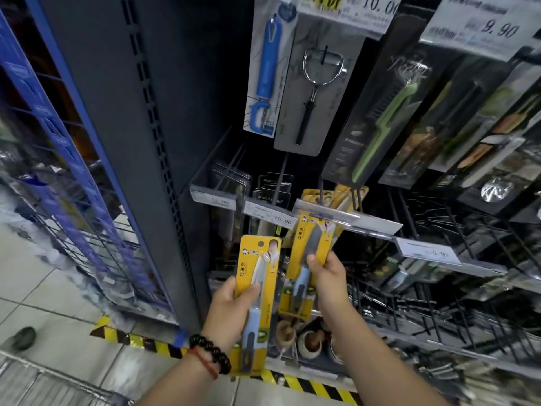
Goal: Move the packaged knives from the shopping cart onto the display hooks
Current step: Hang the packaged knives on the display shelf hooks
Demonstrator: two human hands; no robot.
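hands both up at the rack, apart, each w/ one yellow-carded knife. left hand (231,303) grips the left knife pack (257,300) round its middle, thumb over the front, pack upright, free of any hook. right hand (325,273) pinches the right knife pack (311,244) w/ thumb on front, its top edge up at the price rail (348,219) by the display hook (322,194), where more yellow packs hang. cart corner (44,385) bottom left. peelers (292,83) hang above.

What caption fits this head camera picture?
Left hand holds one yellow knife pack while right hand lifts another knife pack toward the display hook.
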